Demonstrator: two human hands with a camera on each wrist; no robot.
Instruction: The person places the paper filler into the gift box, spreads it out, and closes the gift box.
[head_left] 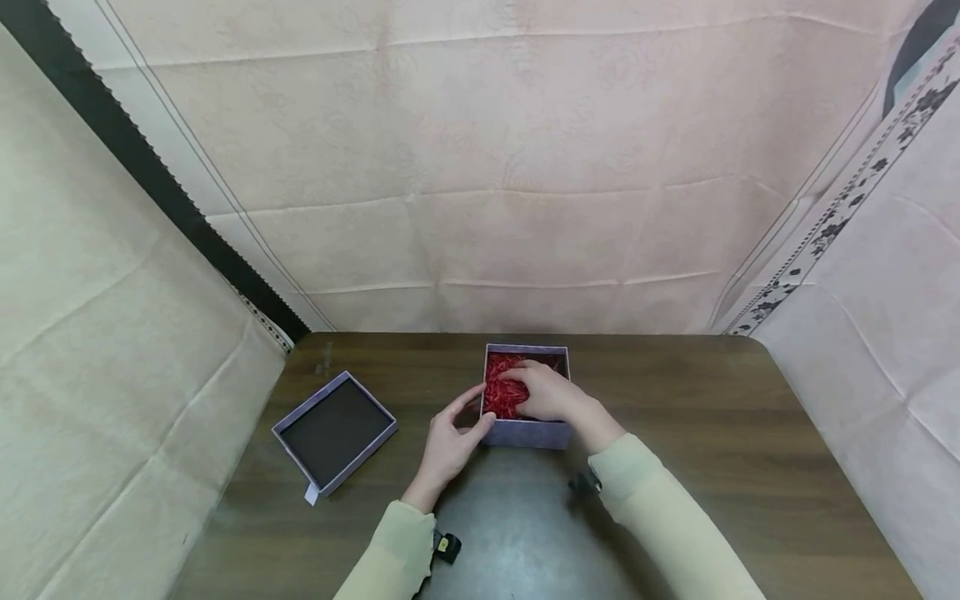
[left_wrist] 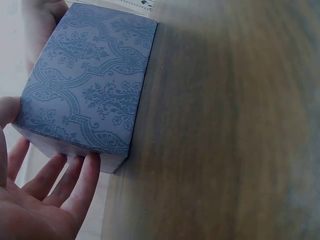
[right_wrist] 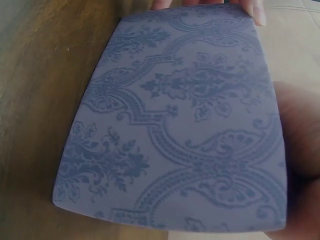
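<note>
A purple-blue patterned gift box (head_left: 527, 434) stands without its lid on the table, filled with red shredded paper (head_left: 501, 390). My right hand (head_left: 550, 392) reaches over its right side into the box, thumb and fingers spread apart on the paper. Beside the left wall is my left hand (head_left: 450, 446), its fingertips touching that side and its thumb at the near top corner. In the left wrist view the fingers (left_wrist: 82, 187) lie fairly straight against the side. The right wrist view shows the patterned front (right_wrist: 180, 120); the right hand is mostly hidden behind it.
The box lid (head_left: 335, 433) lies on the left with its black inside facing up and a small white tag (head_left: 311, 493) at its near corner. A brown wooden table (head_left: 697, 442) carries everything. Pale cloth (head_left: 510, 183) hangs behind and at both sides.
</note>
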